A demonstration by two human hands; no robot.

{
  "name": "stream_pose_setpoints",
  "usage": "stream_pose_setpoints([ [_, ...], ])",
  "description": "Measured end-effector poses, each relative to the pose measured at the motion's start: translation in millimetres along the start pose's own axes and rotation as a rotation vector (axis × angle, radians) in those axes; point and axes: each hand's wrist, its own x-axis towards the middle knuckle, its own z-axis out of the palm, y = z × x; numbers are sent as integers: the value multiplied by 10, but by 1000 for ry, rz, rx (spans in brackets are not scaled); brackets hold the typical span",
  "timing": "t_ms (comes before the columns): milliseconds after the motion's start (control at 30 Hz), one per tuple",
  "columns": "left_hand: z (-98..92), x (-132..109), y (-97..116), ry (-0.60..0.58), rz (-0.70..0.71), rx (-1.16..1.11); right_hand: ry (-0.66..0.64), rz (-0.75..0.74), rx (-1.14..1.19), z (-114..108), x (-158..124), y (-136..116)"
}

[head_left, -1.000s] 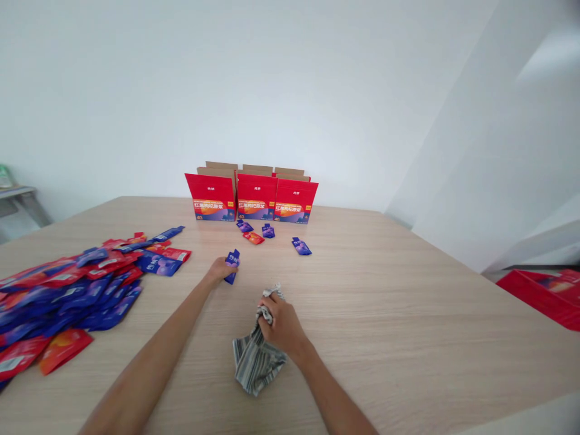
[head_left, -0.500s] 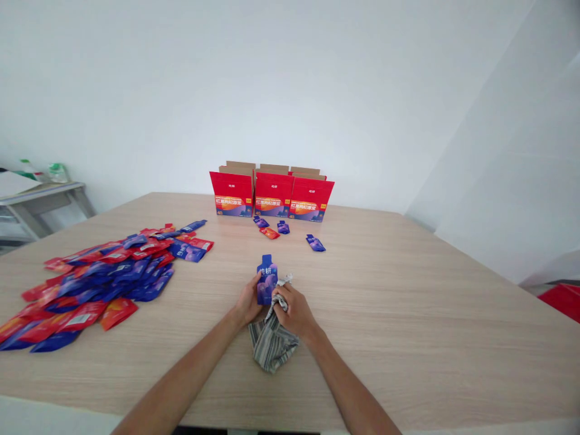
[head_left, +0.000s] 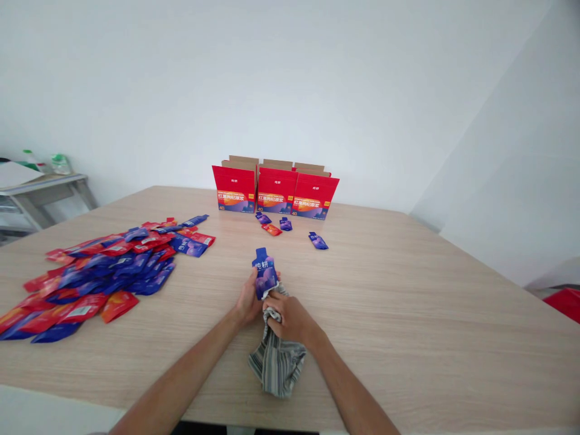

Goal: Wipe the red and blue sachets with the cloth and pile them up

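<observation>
Held up by my left hand (head_left: 248,300) is a blue pouch (head_left: 265,275) with a narrow neck at its top and purple berries printed on the front. It leans slightly to the left. My right hand (head_left: 289,315) grips a grey striped cloth (head_left: 280,365), whose bunched upper end touches the lower right edge of the pouch. The rest of the cloth hangs down towards the table. My right fingertips are partly hidden by the cloth, and some left fingers are behind the pouch.
A heap of red and blue pouches (head_left: 131,260) covers the table's left side. Three red cartons (head_left: 276,192) stand with raised flaps at the back. In front of them lie a red pouch (head_left: 272,229) and several blue ones, including a blue pouch (head_left: 318,241) at the right.
The cloth in my right hand has moved from the pouch's right side down to its bottom edge. The pouch has tilted a little to the left.
</observation>
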Motion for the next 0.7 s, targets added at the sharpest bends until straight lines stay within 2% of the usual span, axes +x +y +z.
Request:
stream_pose_setpoints([
  [67, 22, -23, -43, -82, 26, 41, 86, 55, -17, -43, -4, 31],
  [133, 36, -37, -95, -126, 56, 89, 118, 87, -8, -82, -12, 65],
  [300, -28, -13, -137, -79, 100, 236, -14, 78, 30, -103, -26, 71],
  [400, -87, 6, -96, -58, 170, 396, -11, 89, 9, -90, -23, 44],
  [533, -82, -24, -62, -127, 262, 586, 113, 134, -27, -98, -19, 40],
  [633, -28, -88, -76, -228, 245, 639, 252, 178, -43, -138, -20, 57],
  [700, 5, -136, -101, -250, 207, 666, 358, 207, -49, -171, -24, 73],
])
